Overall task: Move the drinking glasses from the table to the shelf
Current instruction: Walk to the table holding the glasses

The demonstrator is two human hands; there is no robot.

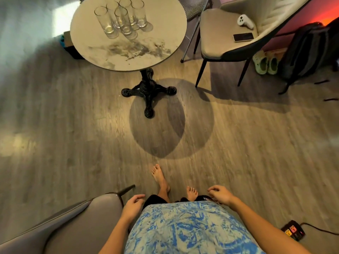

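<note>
Several tall clear drinking glasses (121, 17) stand upright in a tight cluster on the far half of a round marble-topped table (156, 50) with a black cast-iron foot. My left hand (132, 206) hangs by my hip with loosely curled fingers and holds nothing. My right hand (220, 195) hangs at my other side, also loosely curled and holding nothing. Both hands are well short of the table, with bare floor between. No shelf is in view.
A beige chair (216, 44) at the right of the table carries a white controller (244, 21) and a phone (243, 37). Green clogs (266, 64) and a dark backpack (304, 50) lie beyond it. A grey chair (73, 226) stands at my left. A power strip (293, 230) lies bottom right.
</note>
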